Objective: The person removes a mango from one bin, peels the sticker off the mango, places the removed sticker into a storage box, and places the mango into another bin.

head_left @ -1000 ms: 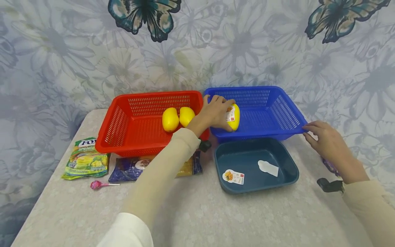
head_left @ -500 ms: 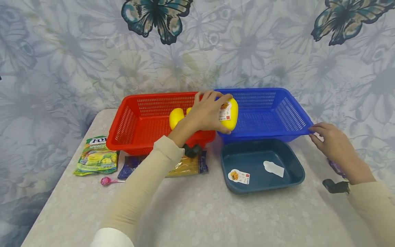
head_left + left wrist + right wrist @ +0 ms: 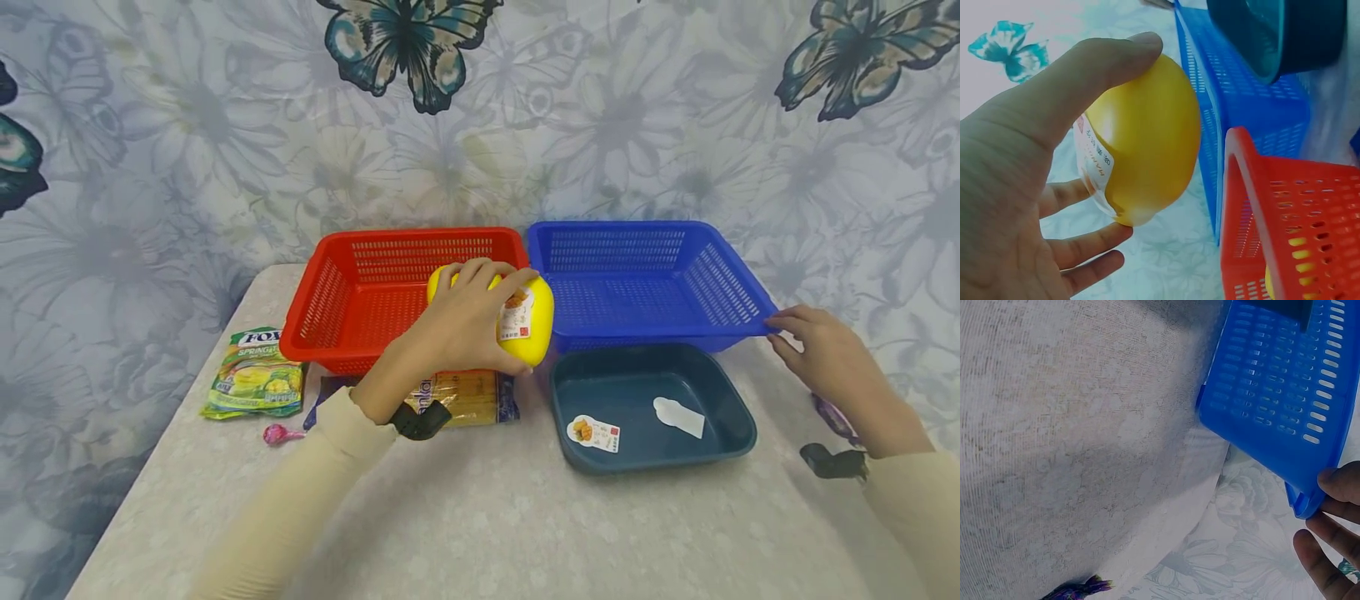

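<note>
My left hand (image 3: 465,325) grips a yellow mango (image 3: 542,337) with a white picture label, its thumb on the near side. The mango is in the air before the red basket (image 3: 375,308); in the left wrist view the fruit fills the middle. Another yellow mango (image 3: 437,279) shows in the red basket, partly hidden behind that hand. On the right, my right hand (image 3: 832,358) pinches the front right corner of the blue basket (image 3: 622,300), thumb and fingers on its rim. The right wrist view shows that corner of the basket (image 3: 1272,419) too.
A dark blue tub (image 3: 637,392) stands before the blue basket, holding a picture label (image 3: 594,433) and a white cut-out (image 3: 678,417). Left lie a green FOX packet (image 3: 258,375), a pink lollipop (image 3: 277,434) and a pasta bag (image 3: 465,396). A purple wrapper (image 3: 836,419) is partly behind the right arm.
My left hand has carried the mango out of the blue basket's area, leftward and nearer to me. The head view has shifted left. My right hand stays on the blue rim.
</note>
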Tool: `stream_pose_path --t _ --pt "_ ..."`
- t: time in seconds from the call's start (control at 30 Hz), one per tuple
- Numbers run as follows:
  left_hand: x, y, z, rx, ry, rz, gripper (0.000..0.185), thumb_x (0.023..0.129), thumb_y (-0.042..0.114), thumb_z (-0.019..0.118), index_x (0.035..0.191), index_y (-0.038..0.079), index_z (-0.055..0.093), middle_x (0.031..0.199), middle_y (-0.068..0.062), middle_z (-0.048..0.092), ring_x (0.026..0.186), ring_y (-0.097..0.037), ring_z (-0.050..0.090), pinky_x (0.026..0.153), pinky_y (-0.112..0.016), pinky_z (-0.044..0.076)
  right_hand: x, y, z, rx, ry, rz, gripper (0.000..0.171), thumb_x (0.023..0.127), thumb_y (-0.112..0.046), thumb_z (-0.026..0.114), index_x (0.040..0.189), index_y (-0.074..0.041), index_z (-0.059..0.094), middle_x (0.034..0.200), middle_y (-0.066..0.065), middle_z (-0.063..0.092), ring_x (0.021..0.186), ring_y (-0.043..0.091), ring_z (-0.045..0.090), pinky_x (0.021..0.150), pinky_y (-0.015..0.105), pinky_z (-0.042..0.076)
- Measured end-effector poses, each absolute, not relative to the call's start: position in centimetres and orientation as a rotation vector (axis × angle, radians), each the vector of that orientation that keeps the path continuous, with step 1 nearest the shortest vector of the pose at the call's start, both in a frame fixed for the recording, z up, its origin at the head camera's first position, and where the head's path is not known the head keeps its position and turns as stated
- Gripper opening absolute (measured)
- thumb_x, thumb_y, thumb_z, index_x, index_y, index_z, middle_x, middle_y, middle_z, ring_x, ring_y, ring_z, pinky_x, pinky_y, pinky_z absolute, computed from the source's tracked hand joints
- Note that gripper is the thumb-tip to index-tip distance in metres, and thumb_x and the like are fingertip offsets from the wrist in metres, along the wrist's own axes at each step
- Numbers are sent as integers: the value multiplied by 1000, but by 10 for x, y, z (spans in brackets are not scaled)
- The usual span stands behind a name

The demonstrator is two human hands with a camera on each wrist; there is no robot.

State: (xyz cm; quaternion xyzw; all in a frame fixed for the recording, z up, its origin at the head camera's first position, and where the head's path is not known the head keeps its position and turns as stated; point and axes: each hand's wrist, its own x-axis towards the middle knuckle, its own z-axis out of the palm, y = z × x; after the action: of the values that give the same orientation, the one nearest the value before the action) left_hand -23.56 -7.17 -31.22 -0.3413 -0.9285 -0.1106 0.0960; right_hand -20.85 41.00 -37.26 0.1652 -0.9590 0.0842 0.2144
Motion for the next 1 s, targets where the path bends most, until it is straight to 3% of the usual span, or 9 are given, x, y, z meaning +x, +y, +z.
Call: stream_pose_path --t 1.0 --pt "-135 -134 -362 -969 -2799 -463 114 59 60 89 154 26 37 148 -6 41 138 -29 29 112 -55 21 -207 407 -378 473 -2607 227 23 78 11 73 100 15 67 99 30 63 86 46 59 77 61 47"
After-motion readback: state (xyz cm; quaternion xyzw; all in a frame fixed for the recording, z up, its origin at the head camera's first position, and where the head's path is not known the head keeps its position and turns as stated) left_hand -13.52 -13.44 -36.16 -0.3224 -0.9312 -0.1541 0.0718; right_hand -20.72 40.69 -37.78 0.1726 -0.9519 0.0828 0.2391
